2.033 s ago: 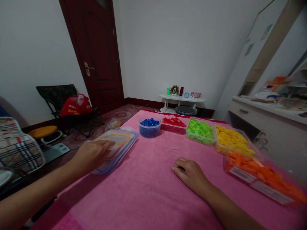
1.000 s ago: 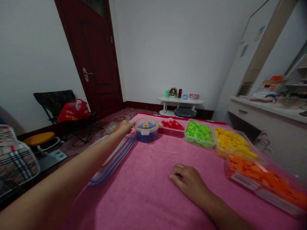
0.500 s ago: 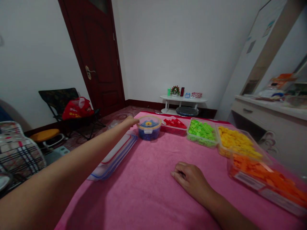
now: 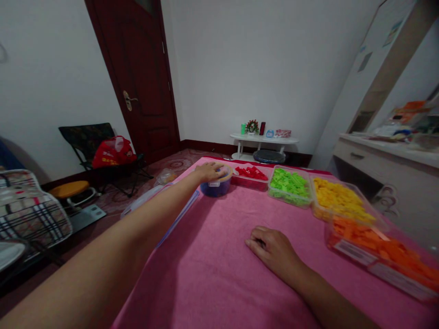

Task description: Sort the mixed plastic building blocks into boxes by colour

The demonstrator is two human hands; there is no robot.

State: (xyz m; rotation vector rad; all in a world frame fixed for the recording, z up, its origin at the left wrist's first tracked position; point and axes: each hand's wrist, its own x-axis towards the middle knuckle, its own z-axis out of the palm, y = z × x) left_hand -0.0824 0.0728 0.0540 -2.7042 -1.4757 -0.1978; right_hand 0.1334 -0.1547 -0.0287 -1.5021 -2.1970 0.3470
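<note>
My left hand (image 4: 208, 172) lies over the lid of a round container (image 4: 216, 187) with blue contents, its fingers stretched out across the top. The hand covers much of the lid. My right hand (image 4: 269, 246) rests on the pink cloth (image 4: 219, 265) with its fingers curled into a loose fist, and I see nothing held in it. Beneath my left forearm lie flat lids (image 4: 180, 217) with blue edges, partly hidden.
From the round container rightward stand boxes of small pieces: a red box (image 4: 252, 183), a green box (image 4: 290, 198), a yellow box (image 4: 318, 212) and an orange box (image 4: 373, 269). Past the table are a white side table (image 4: 265, 138) and a folding chair (image 4: 89, 137).
My left hand has moved right, from the left side of the round container onto its lid. The forearm now covers more of the flat lids. My right hand stays put.
</note>
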